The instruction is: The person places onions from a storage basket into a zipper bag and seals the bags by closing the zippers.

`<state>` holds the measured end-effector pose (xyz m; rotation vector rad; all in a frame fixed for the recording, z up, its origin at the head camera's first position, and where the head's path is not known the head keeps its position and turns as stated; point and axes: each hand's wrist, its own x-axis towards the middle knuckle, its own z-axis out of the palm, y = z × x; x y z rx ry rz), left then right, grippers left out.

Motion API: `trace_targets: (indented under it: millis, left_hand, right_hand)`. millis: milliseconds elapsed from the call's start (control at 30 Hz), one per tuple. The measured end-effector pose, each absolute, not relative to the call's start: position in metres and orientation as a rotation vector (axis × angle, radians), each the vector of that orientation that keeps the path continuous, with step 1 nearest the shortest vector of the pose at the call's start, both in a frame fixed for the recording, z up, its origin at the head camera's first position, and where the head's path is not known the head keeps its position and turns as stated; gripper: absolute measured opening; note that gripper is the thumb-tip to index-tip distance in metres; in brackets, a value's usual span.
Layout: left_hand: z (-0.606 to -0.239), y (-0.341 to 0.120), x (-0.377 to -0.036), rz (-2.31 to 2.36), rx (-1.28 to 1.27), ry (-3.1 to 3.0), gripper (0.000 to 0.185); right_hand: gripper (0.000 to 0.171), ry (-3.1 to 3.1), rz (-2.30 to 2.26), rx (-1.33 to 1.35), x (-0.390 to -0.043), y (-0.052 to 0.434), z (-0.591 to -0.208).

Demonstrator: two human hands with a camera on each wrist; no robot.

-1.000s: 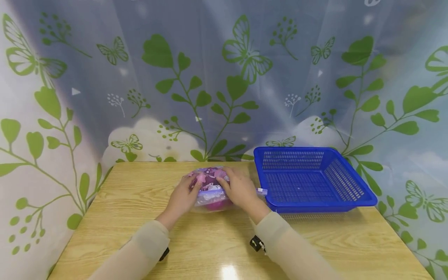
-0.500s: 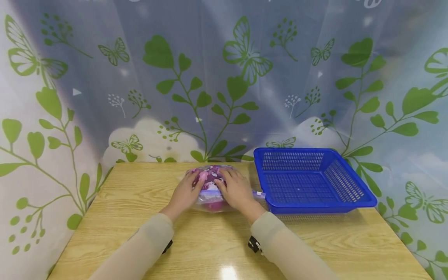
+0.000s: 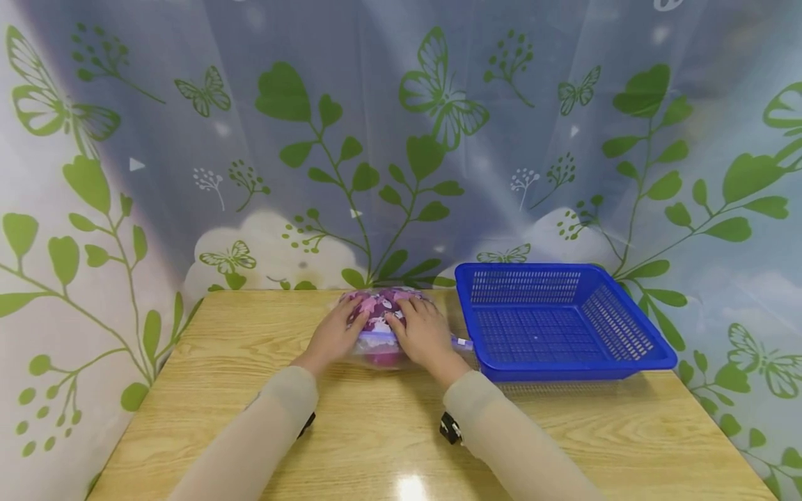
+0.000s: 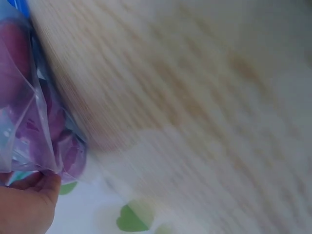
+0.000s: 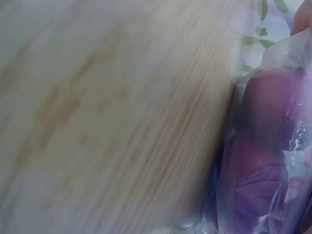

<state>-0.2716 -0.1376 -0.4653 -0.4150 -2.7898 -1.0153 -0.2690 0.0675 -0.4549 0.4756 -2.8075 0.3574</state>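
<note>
A clear zip bag (image 3: 378, 307) stuffed with purple and pink pieces lies on the wooden table (image 3: 250, 348), near its far edge. My left hand (image 3: 335, 334) grips the bag's left side, fingers curved over the top. My right hand (image 3: 425, 334) grips the right side the same way. The left wrist view shows the bag (image 4: 29, 131) with part of my left hand (image 4: 24, 204) against the plastic. The right wrist view shows the bag (image 5: 263, 185) close up and a bit of my right hand (image 5: 302, 17) at the top corner.
A blue slotted plastic basket (image 3: 564, 268) stands right of the bag, almost touching its zip slider (image 3: 464, 343). A leaf-and-butterfly curtain (image 3: 401, 139) hangs behind and at both sides of the table. Black wrist straps (image 3: 450, 428) sit on both sleeves.
Both hands and the bag between them have slid away from me, toward the table's far edge. The basket has not moved.
</note>
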Motion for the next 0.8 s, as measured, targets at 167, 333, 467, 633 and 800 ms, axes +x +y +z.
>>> trace_targets:
  millis: [167, 333, 467, 633, 800]
  left_hand:
    - [-0.464, -0.14, -0.277, -0.986, -0.426, -2.818, 0.058]
    - [-0.465, -0.142, -0.282, -0.933, -0.417, -2.842, 0.058]
    - [-0.468, -0.145, -0.285, -0.896, -0.414, -2.852, 0.059]
    - [-0.465, -0.145, -0.283, -0.815, -0.446, -2.851, 0.059]
    - [-0.447, -0.138, -0.277, -0.667, -0.501, -2.816, 0.051]
  right_hand:
    - [0.057, -2.827, 0.372, 0.462, -0.271, 0.065, -0.453]
    - [0.059, -2.854, 0.388, 0.439, -0.273, 0.063, -0.454]
    - [0.061, -2.86, 0.393, 0.439, -0.274, 0.063, -0.456]
    - [0.06, -2.861, 0.404, 0.446, -0.272, 0.064, -0.458]
    - [0.06, -2.894, 0.374, 0.465, -0.268, 0.066, -0.458]
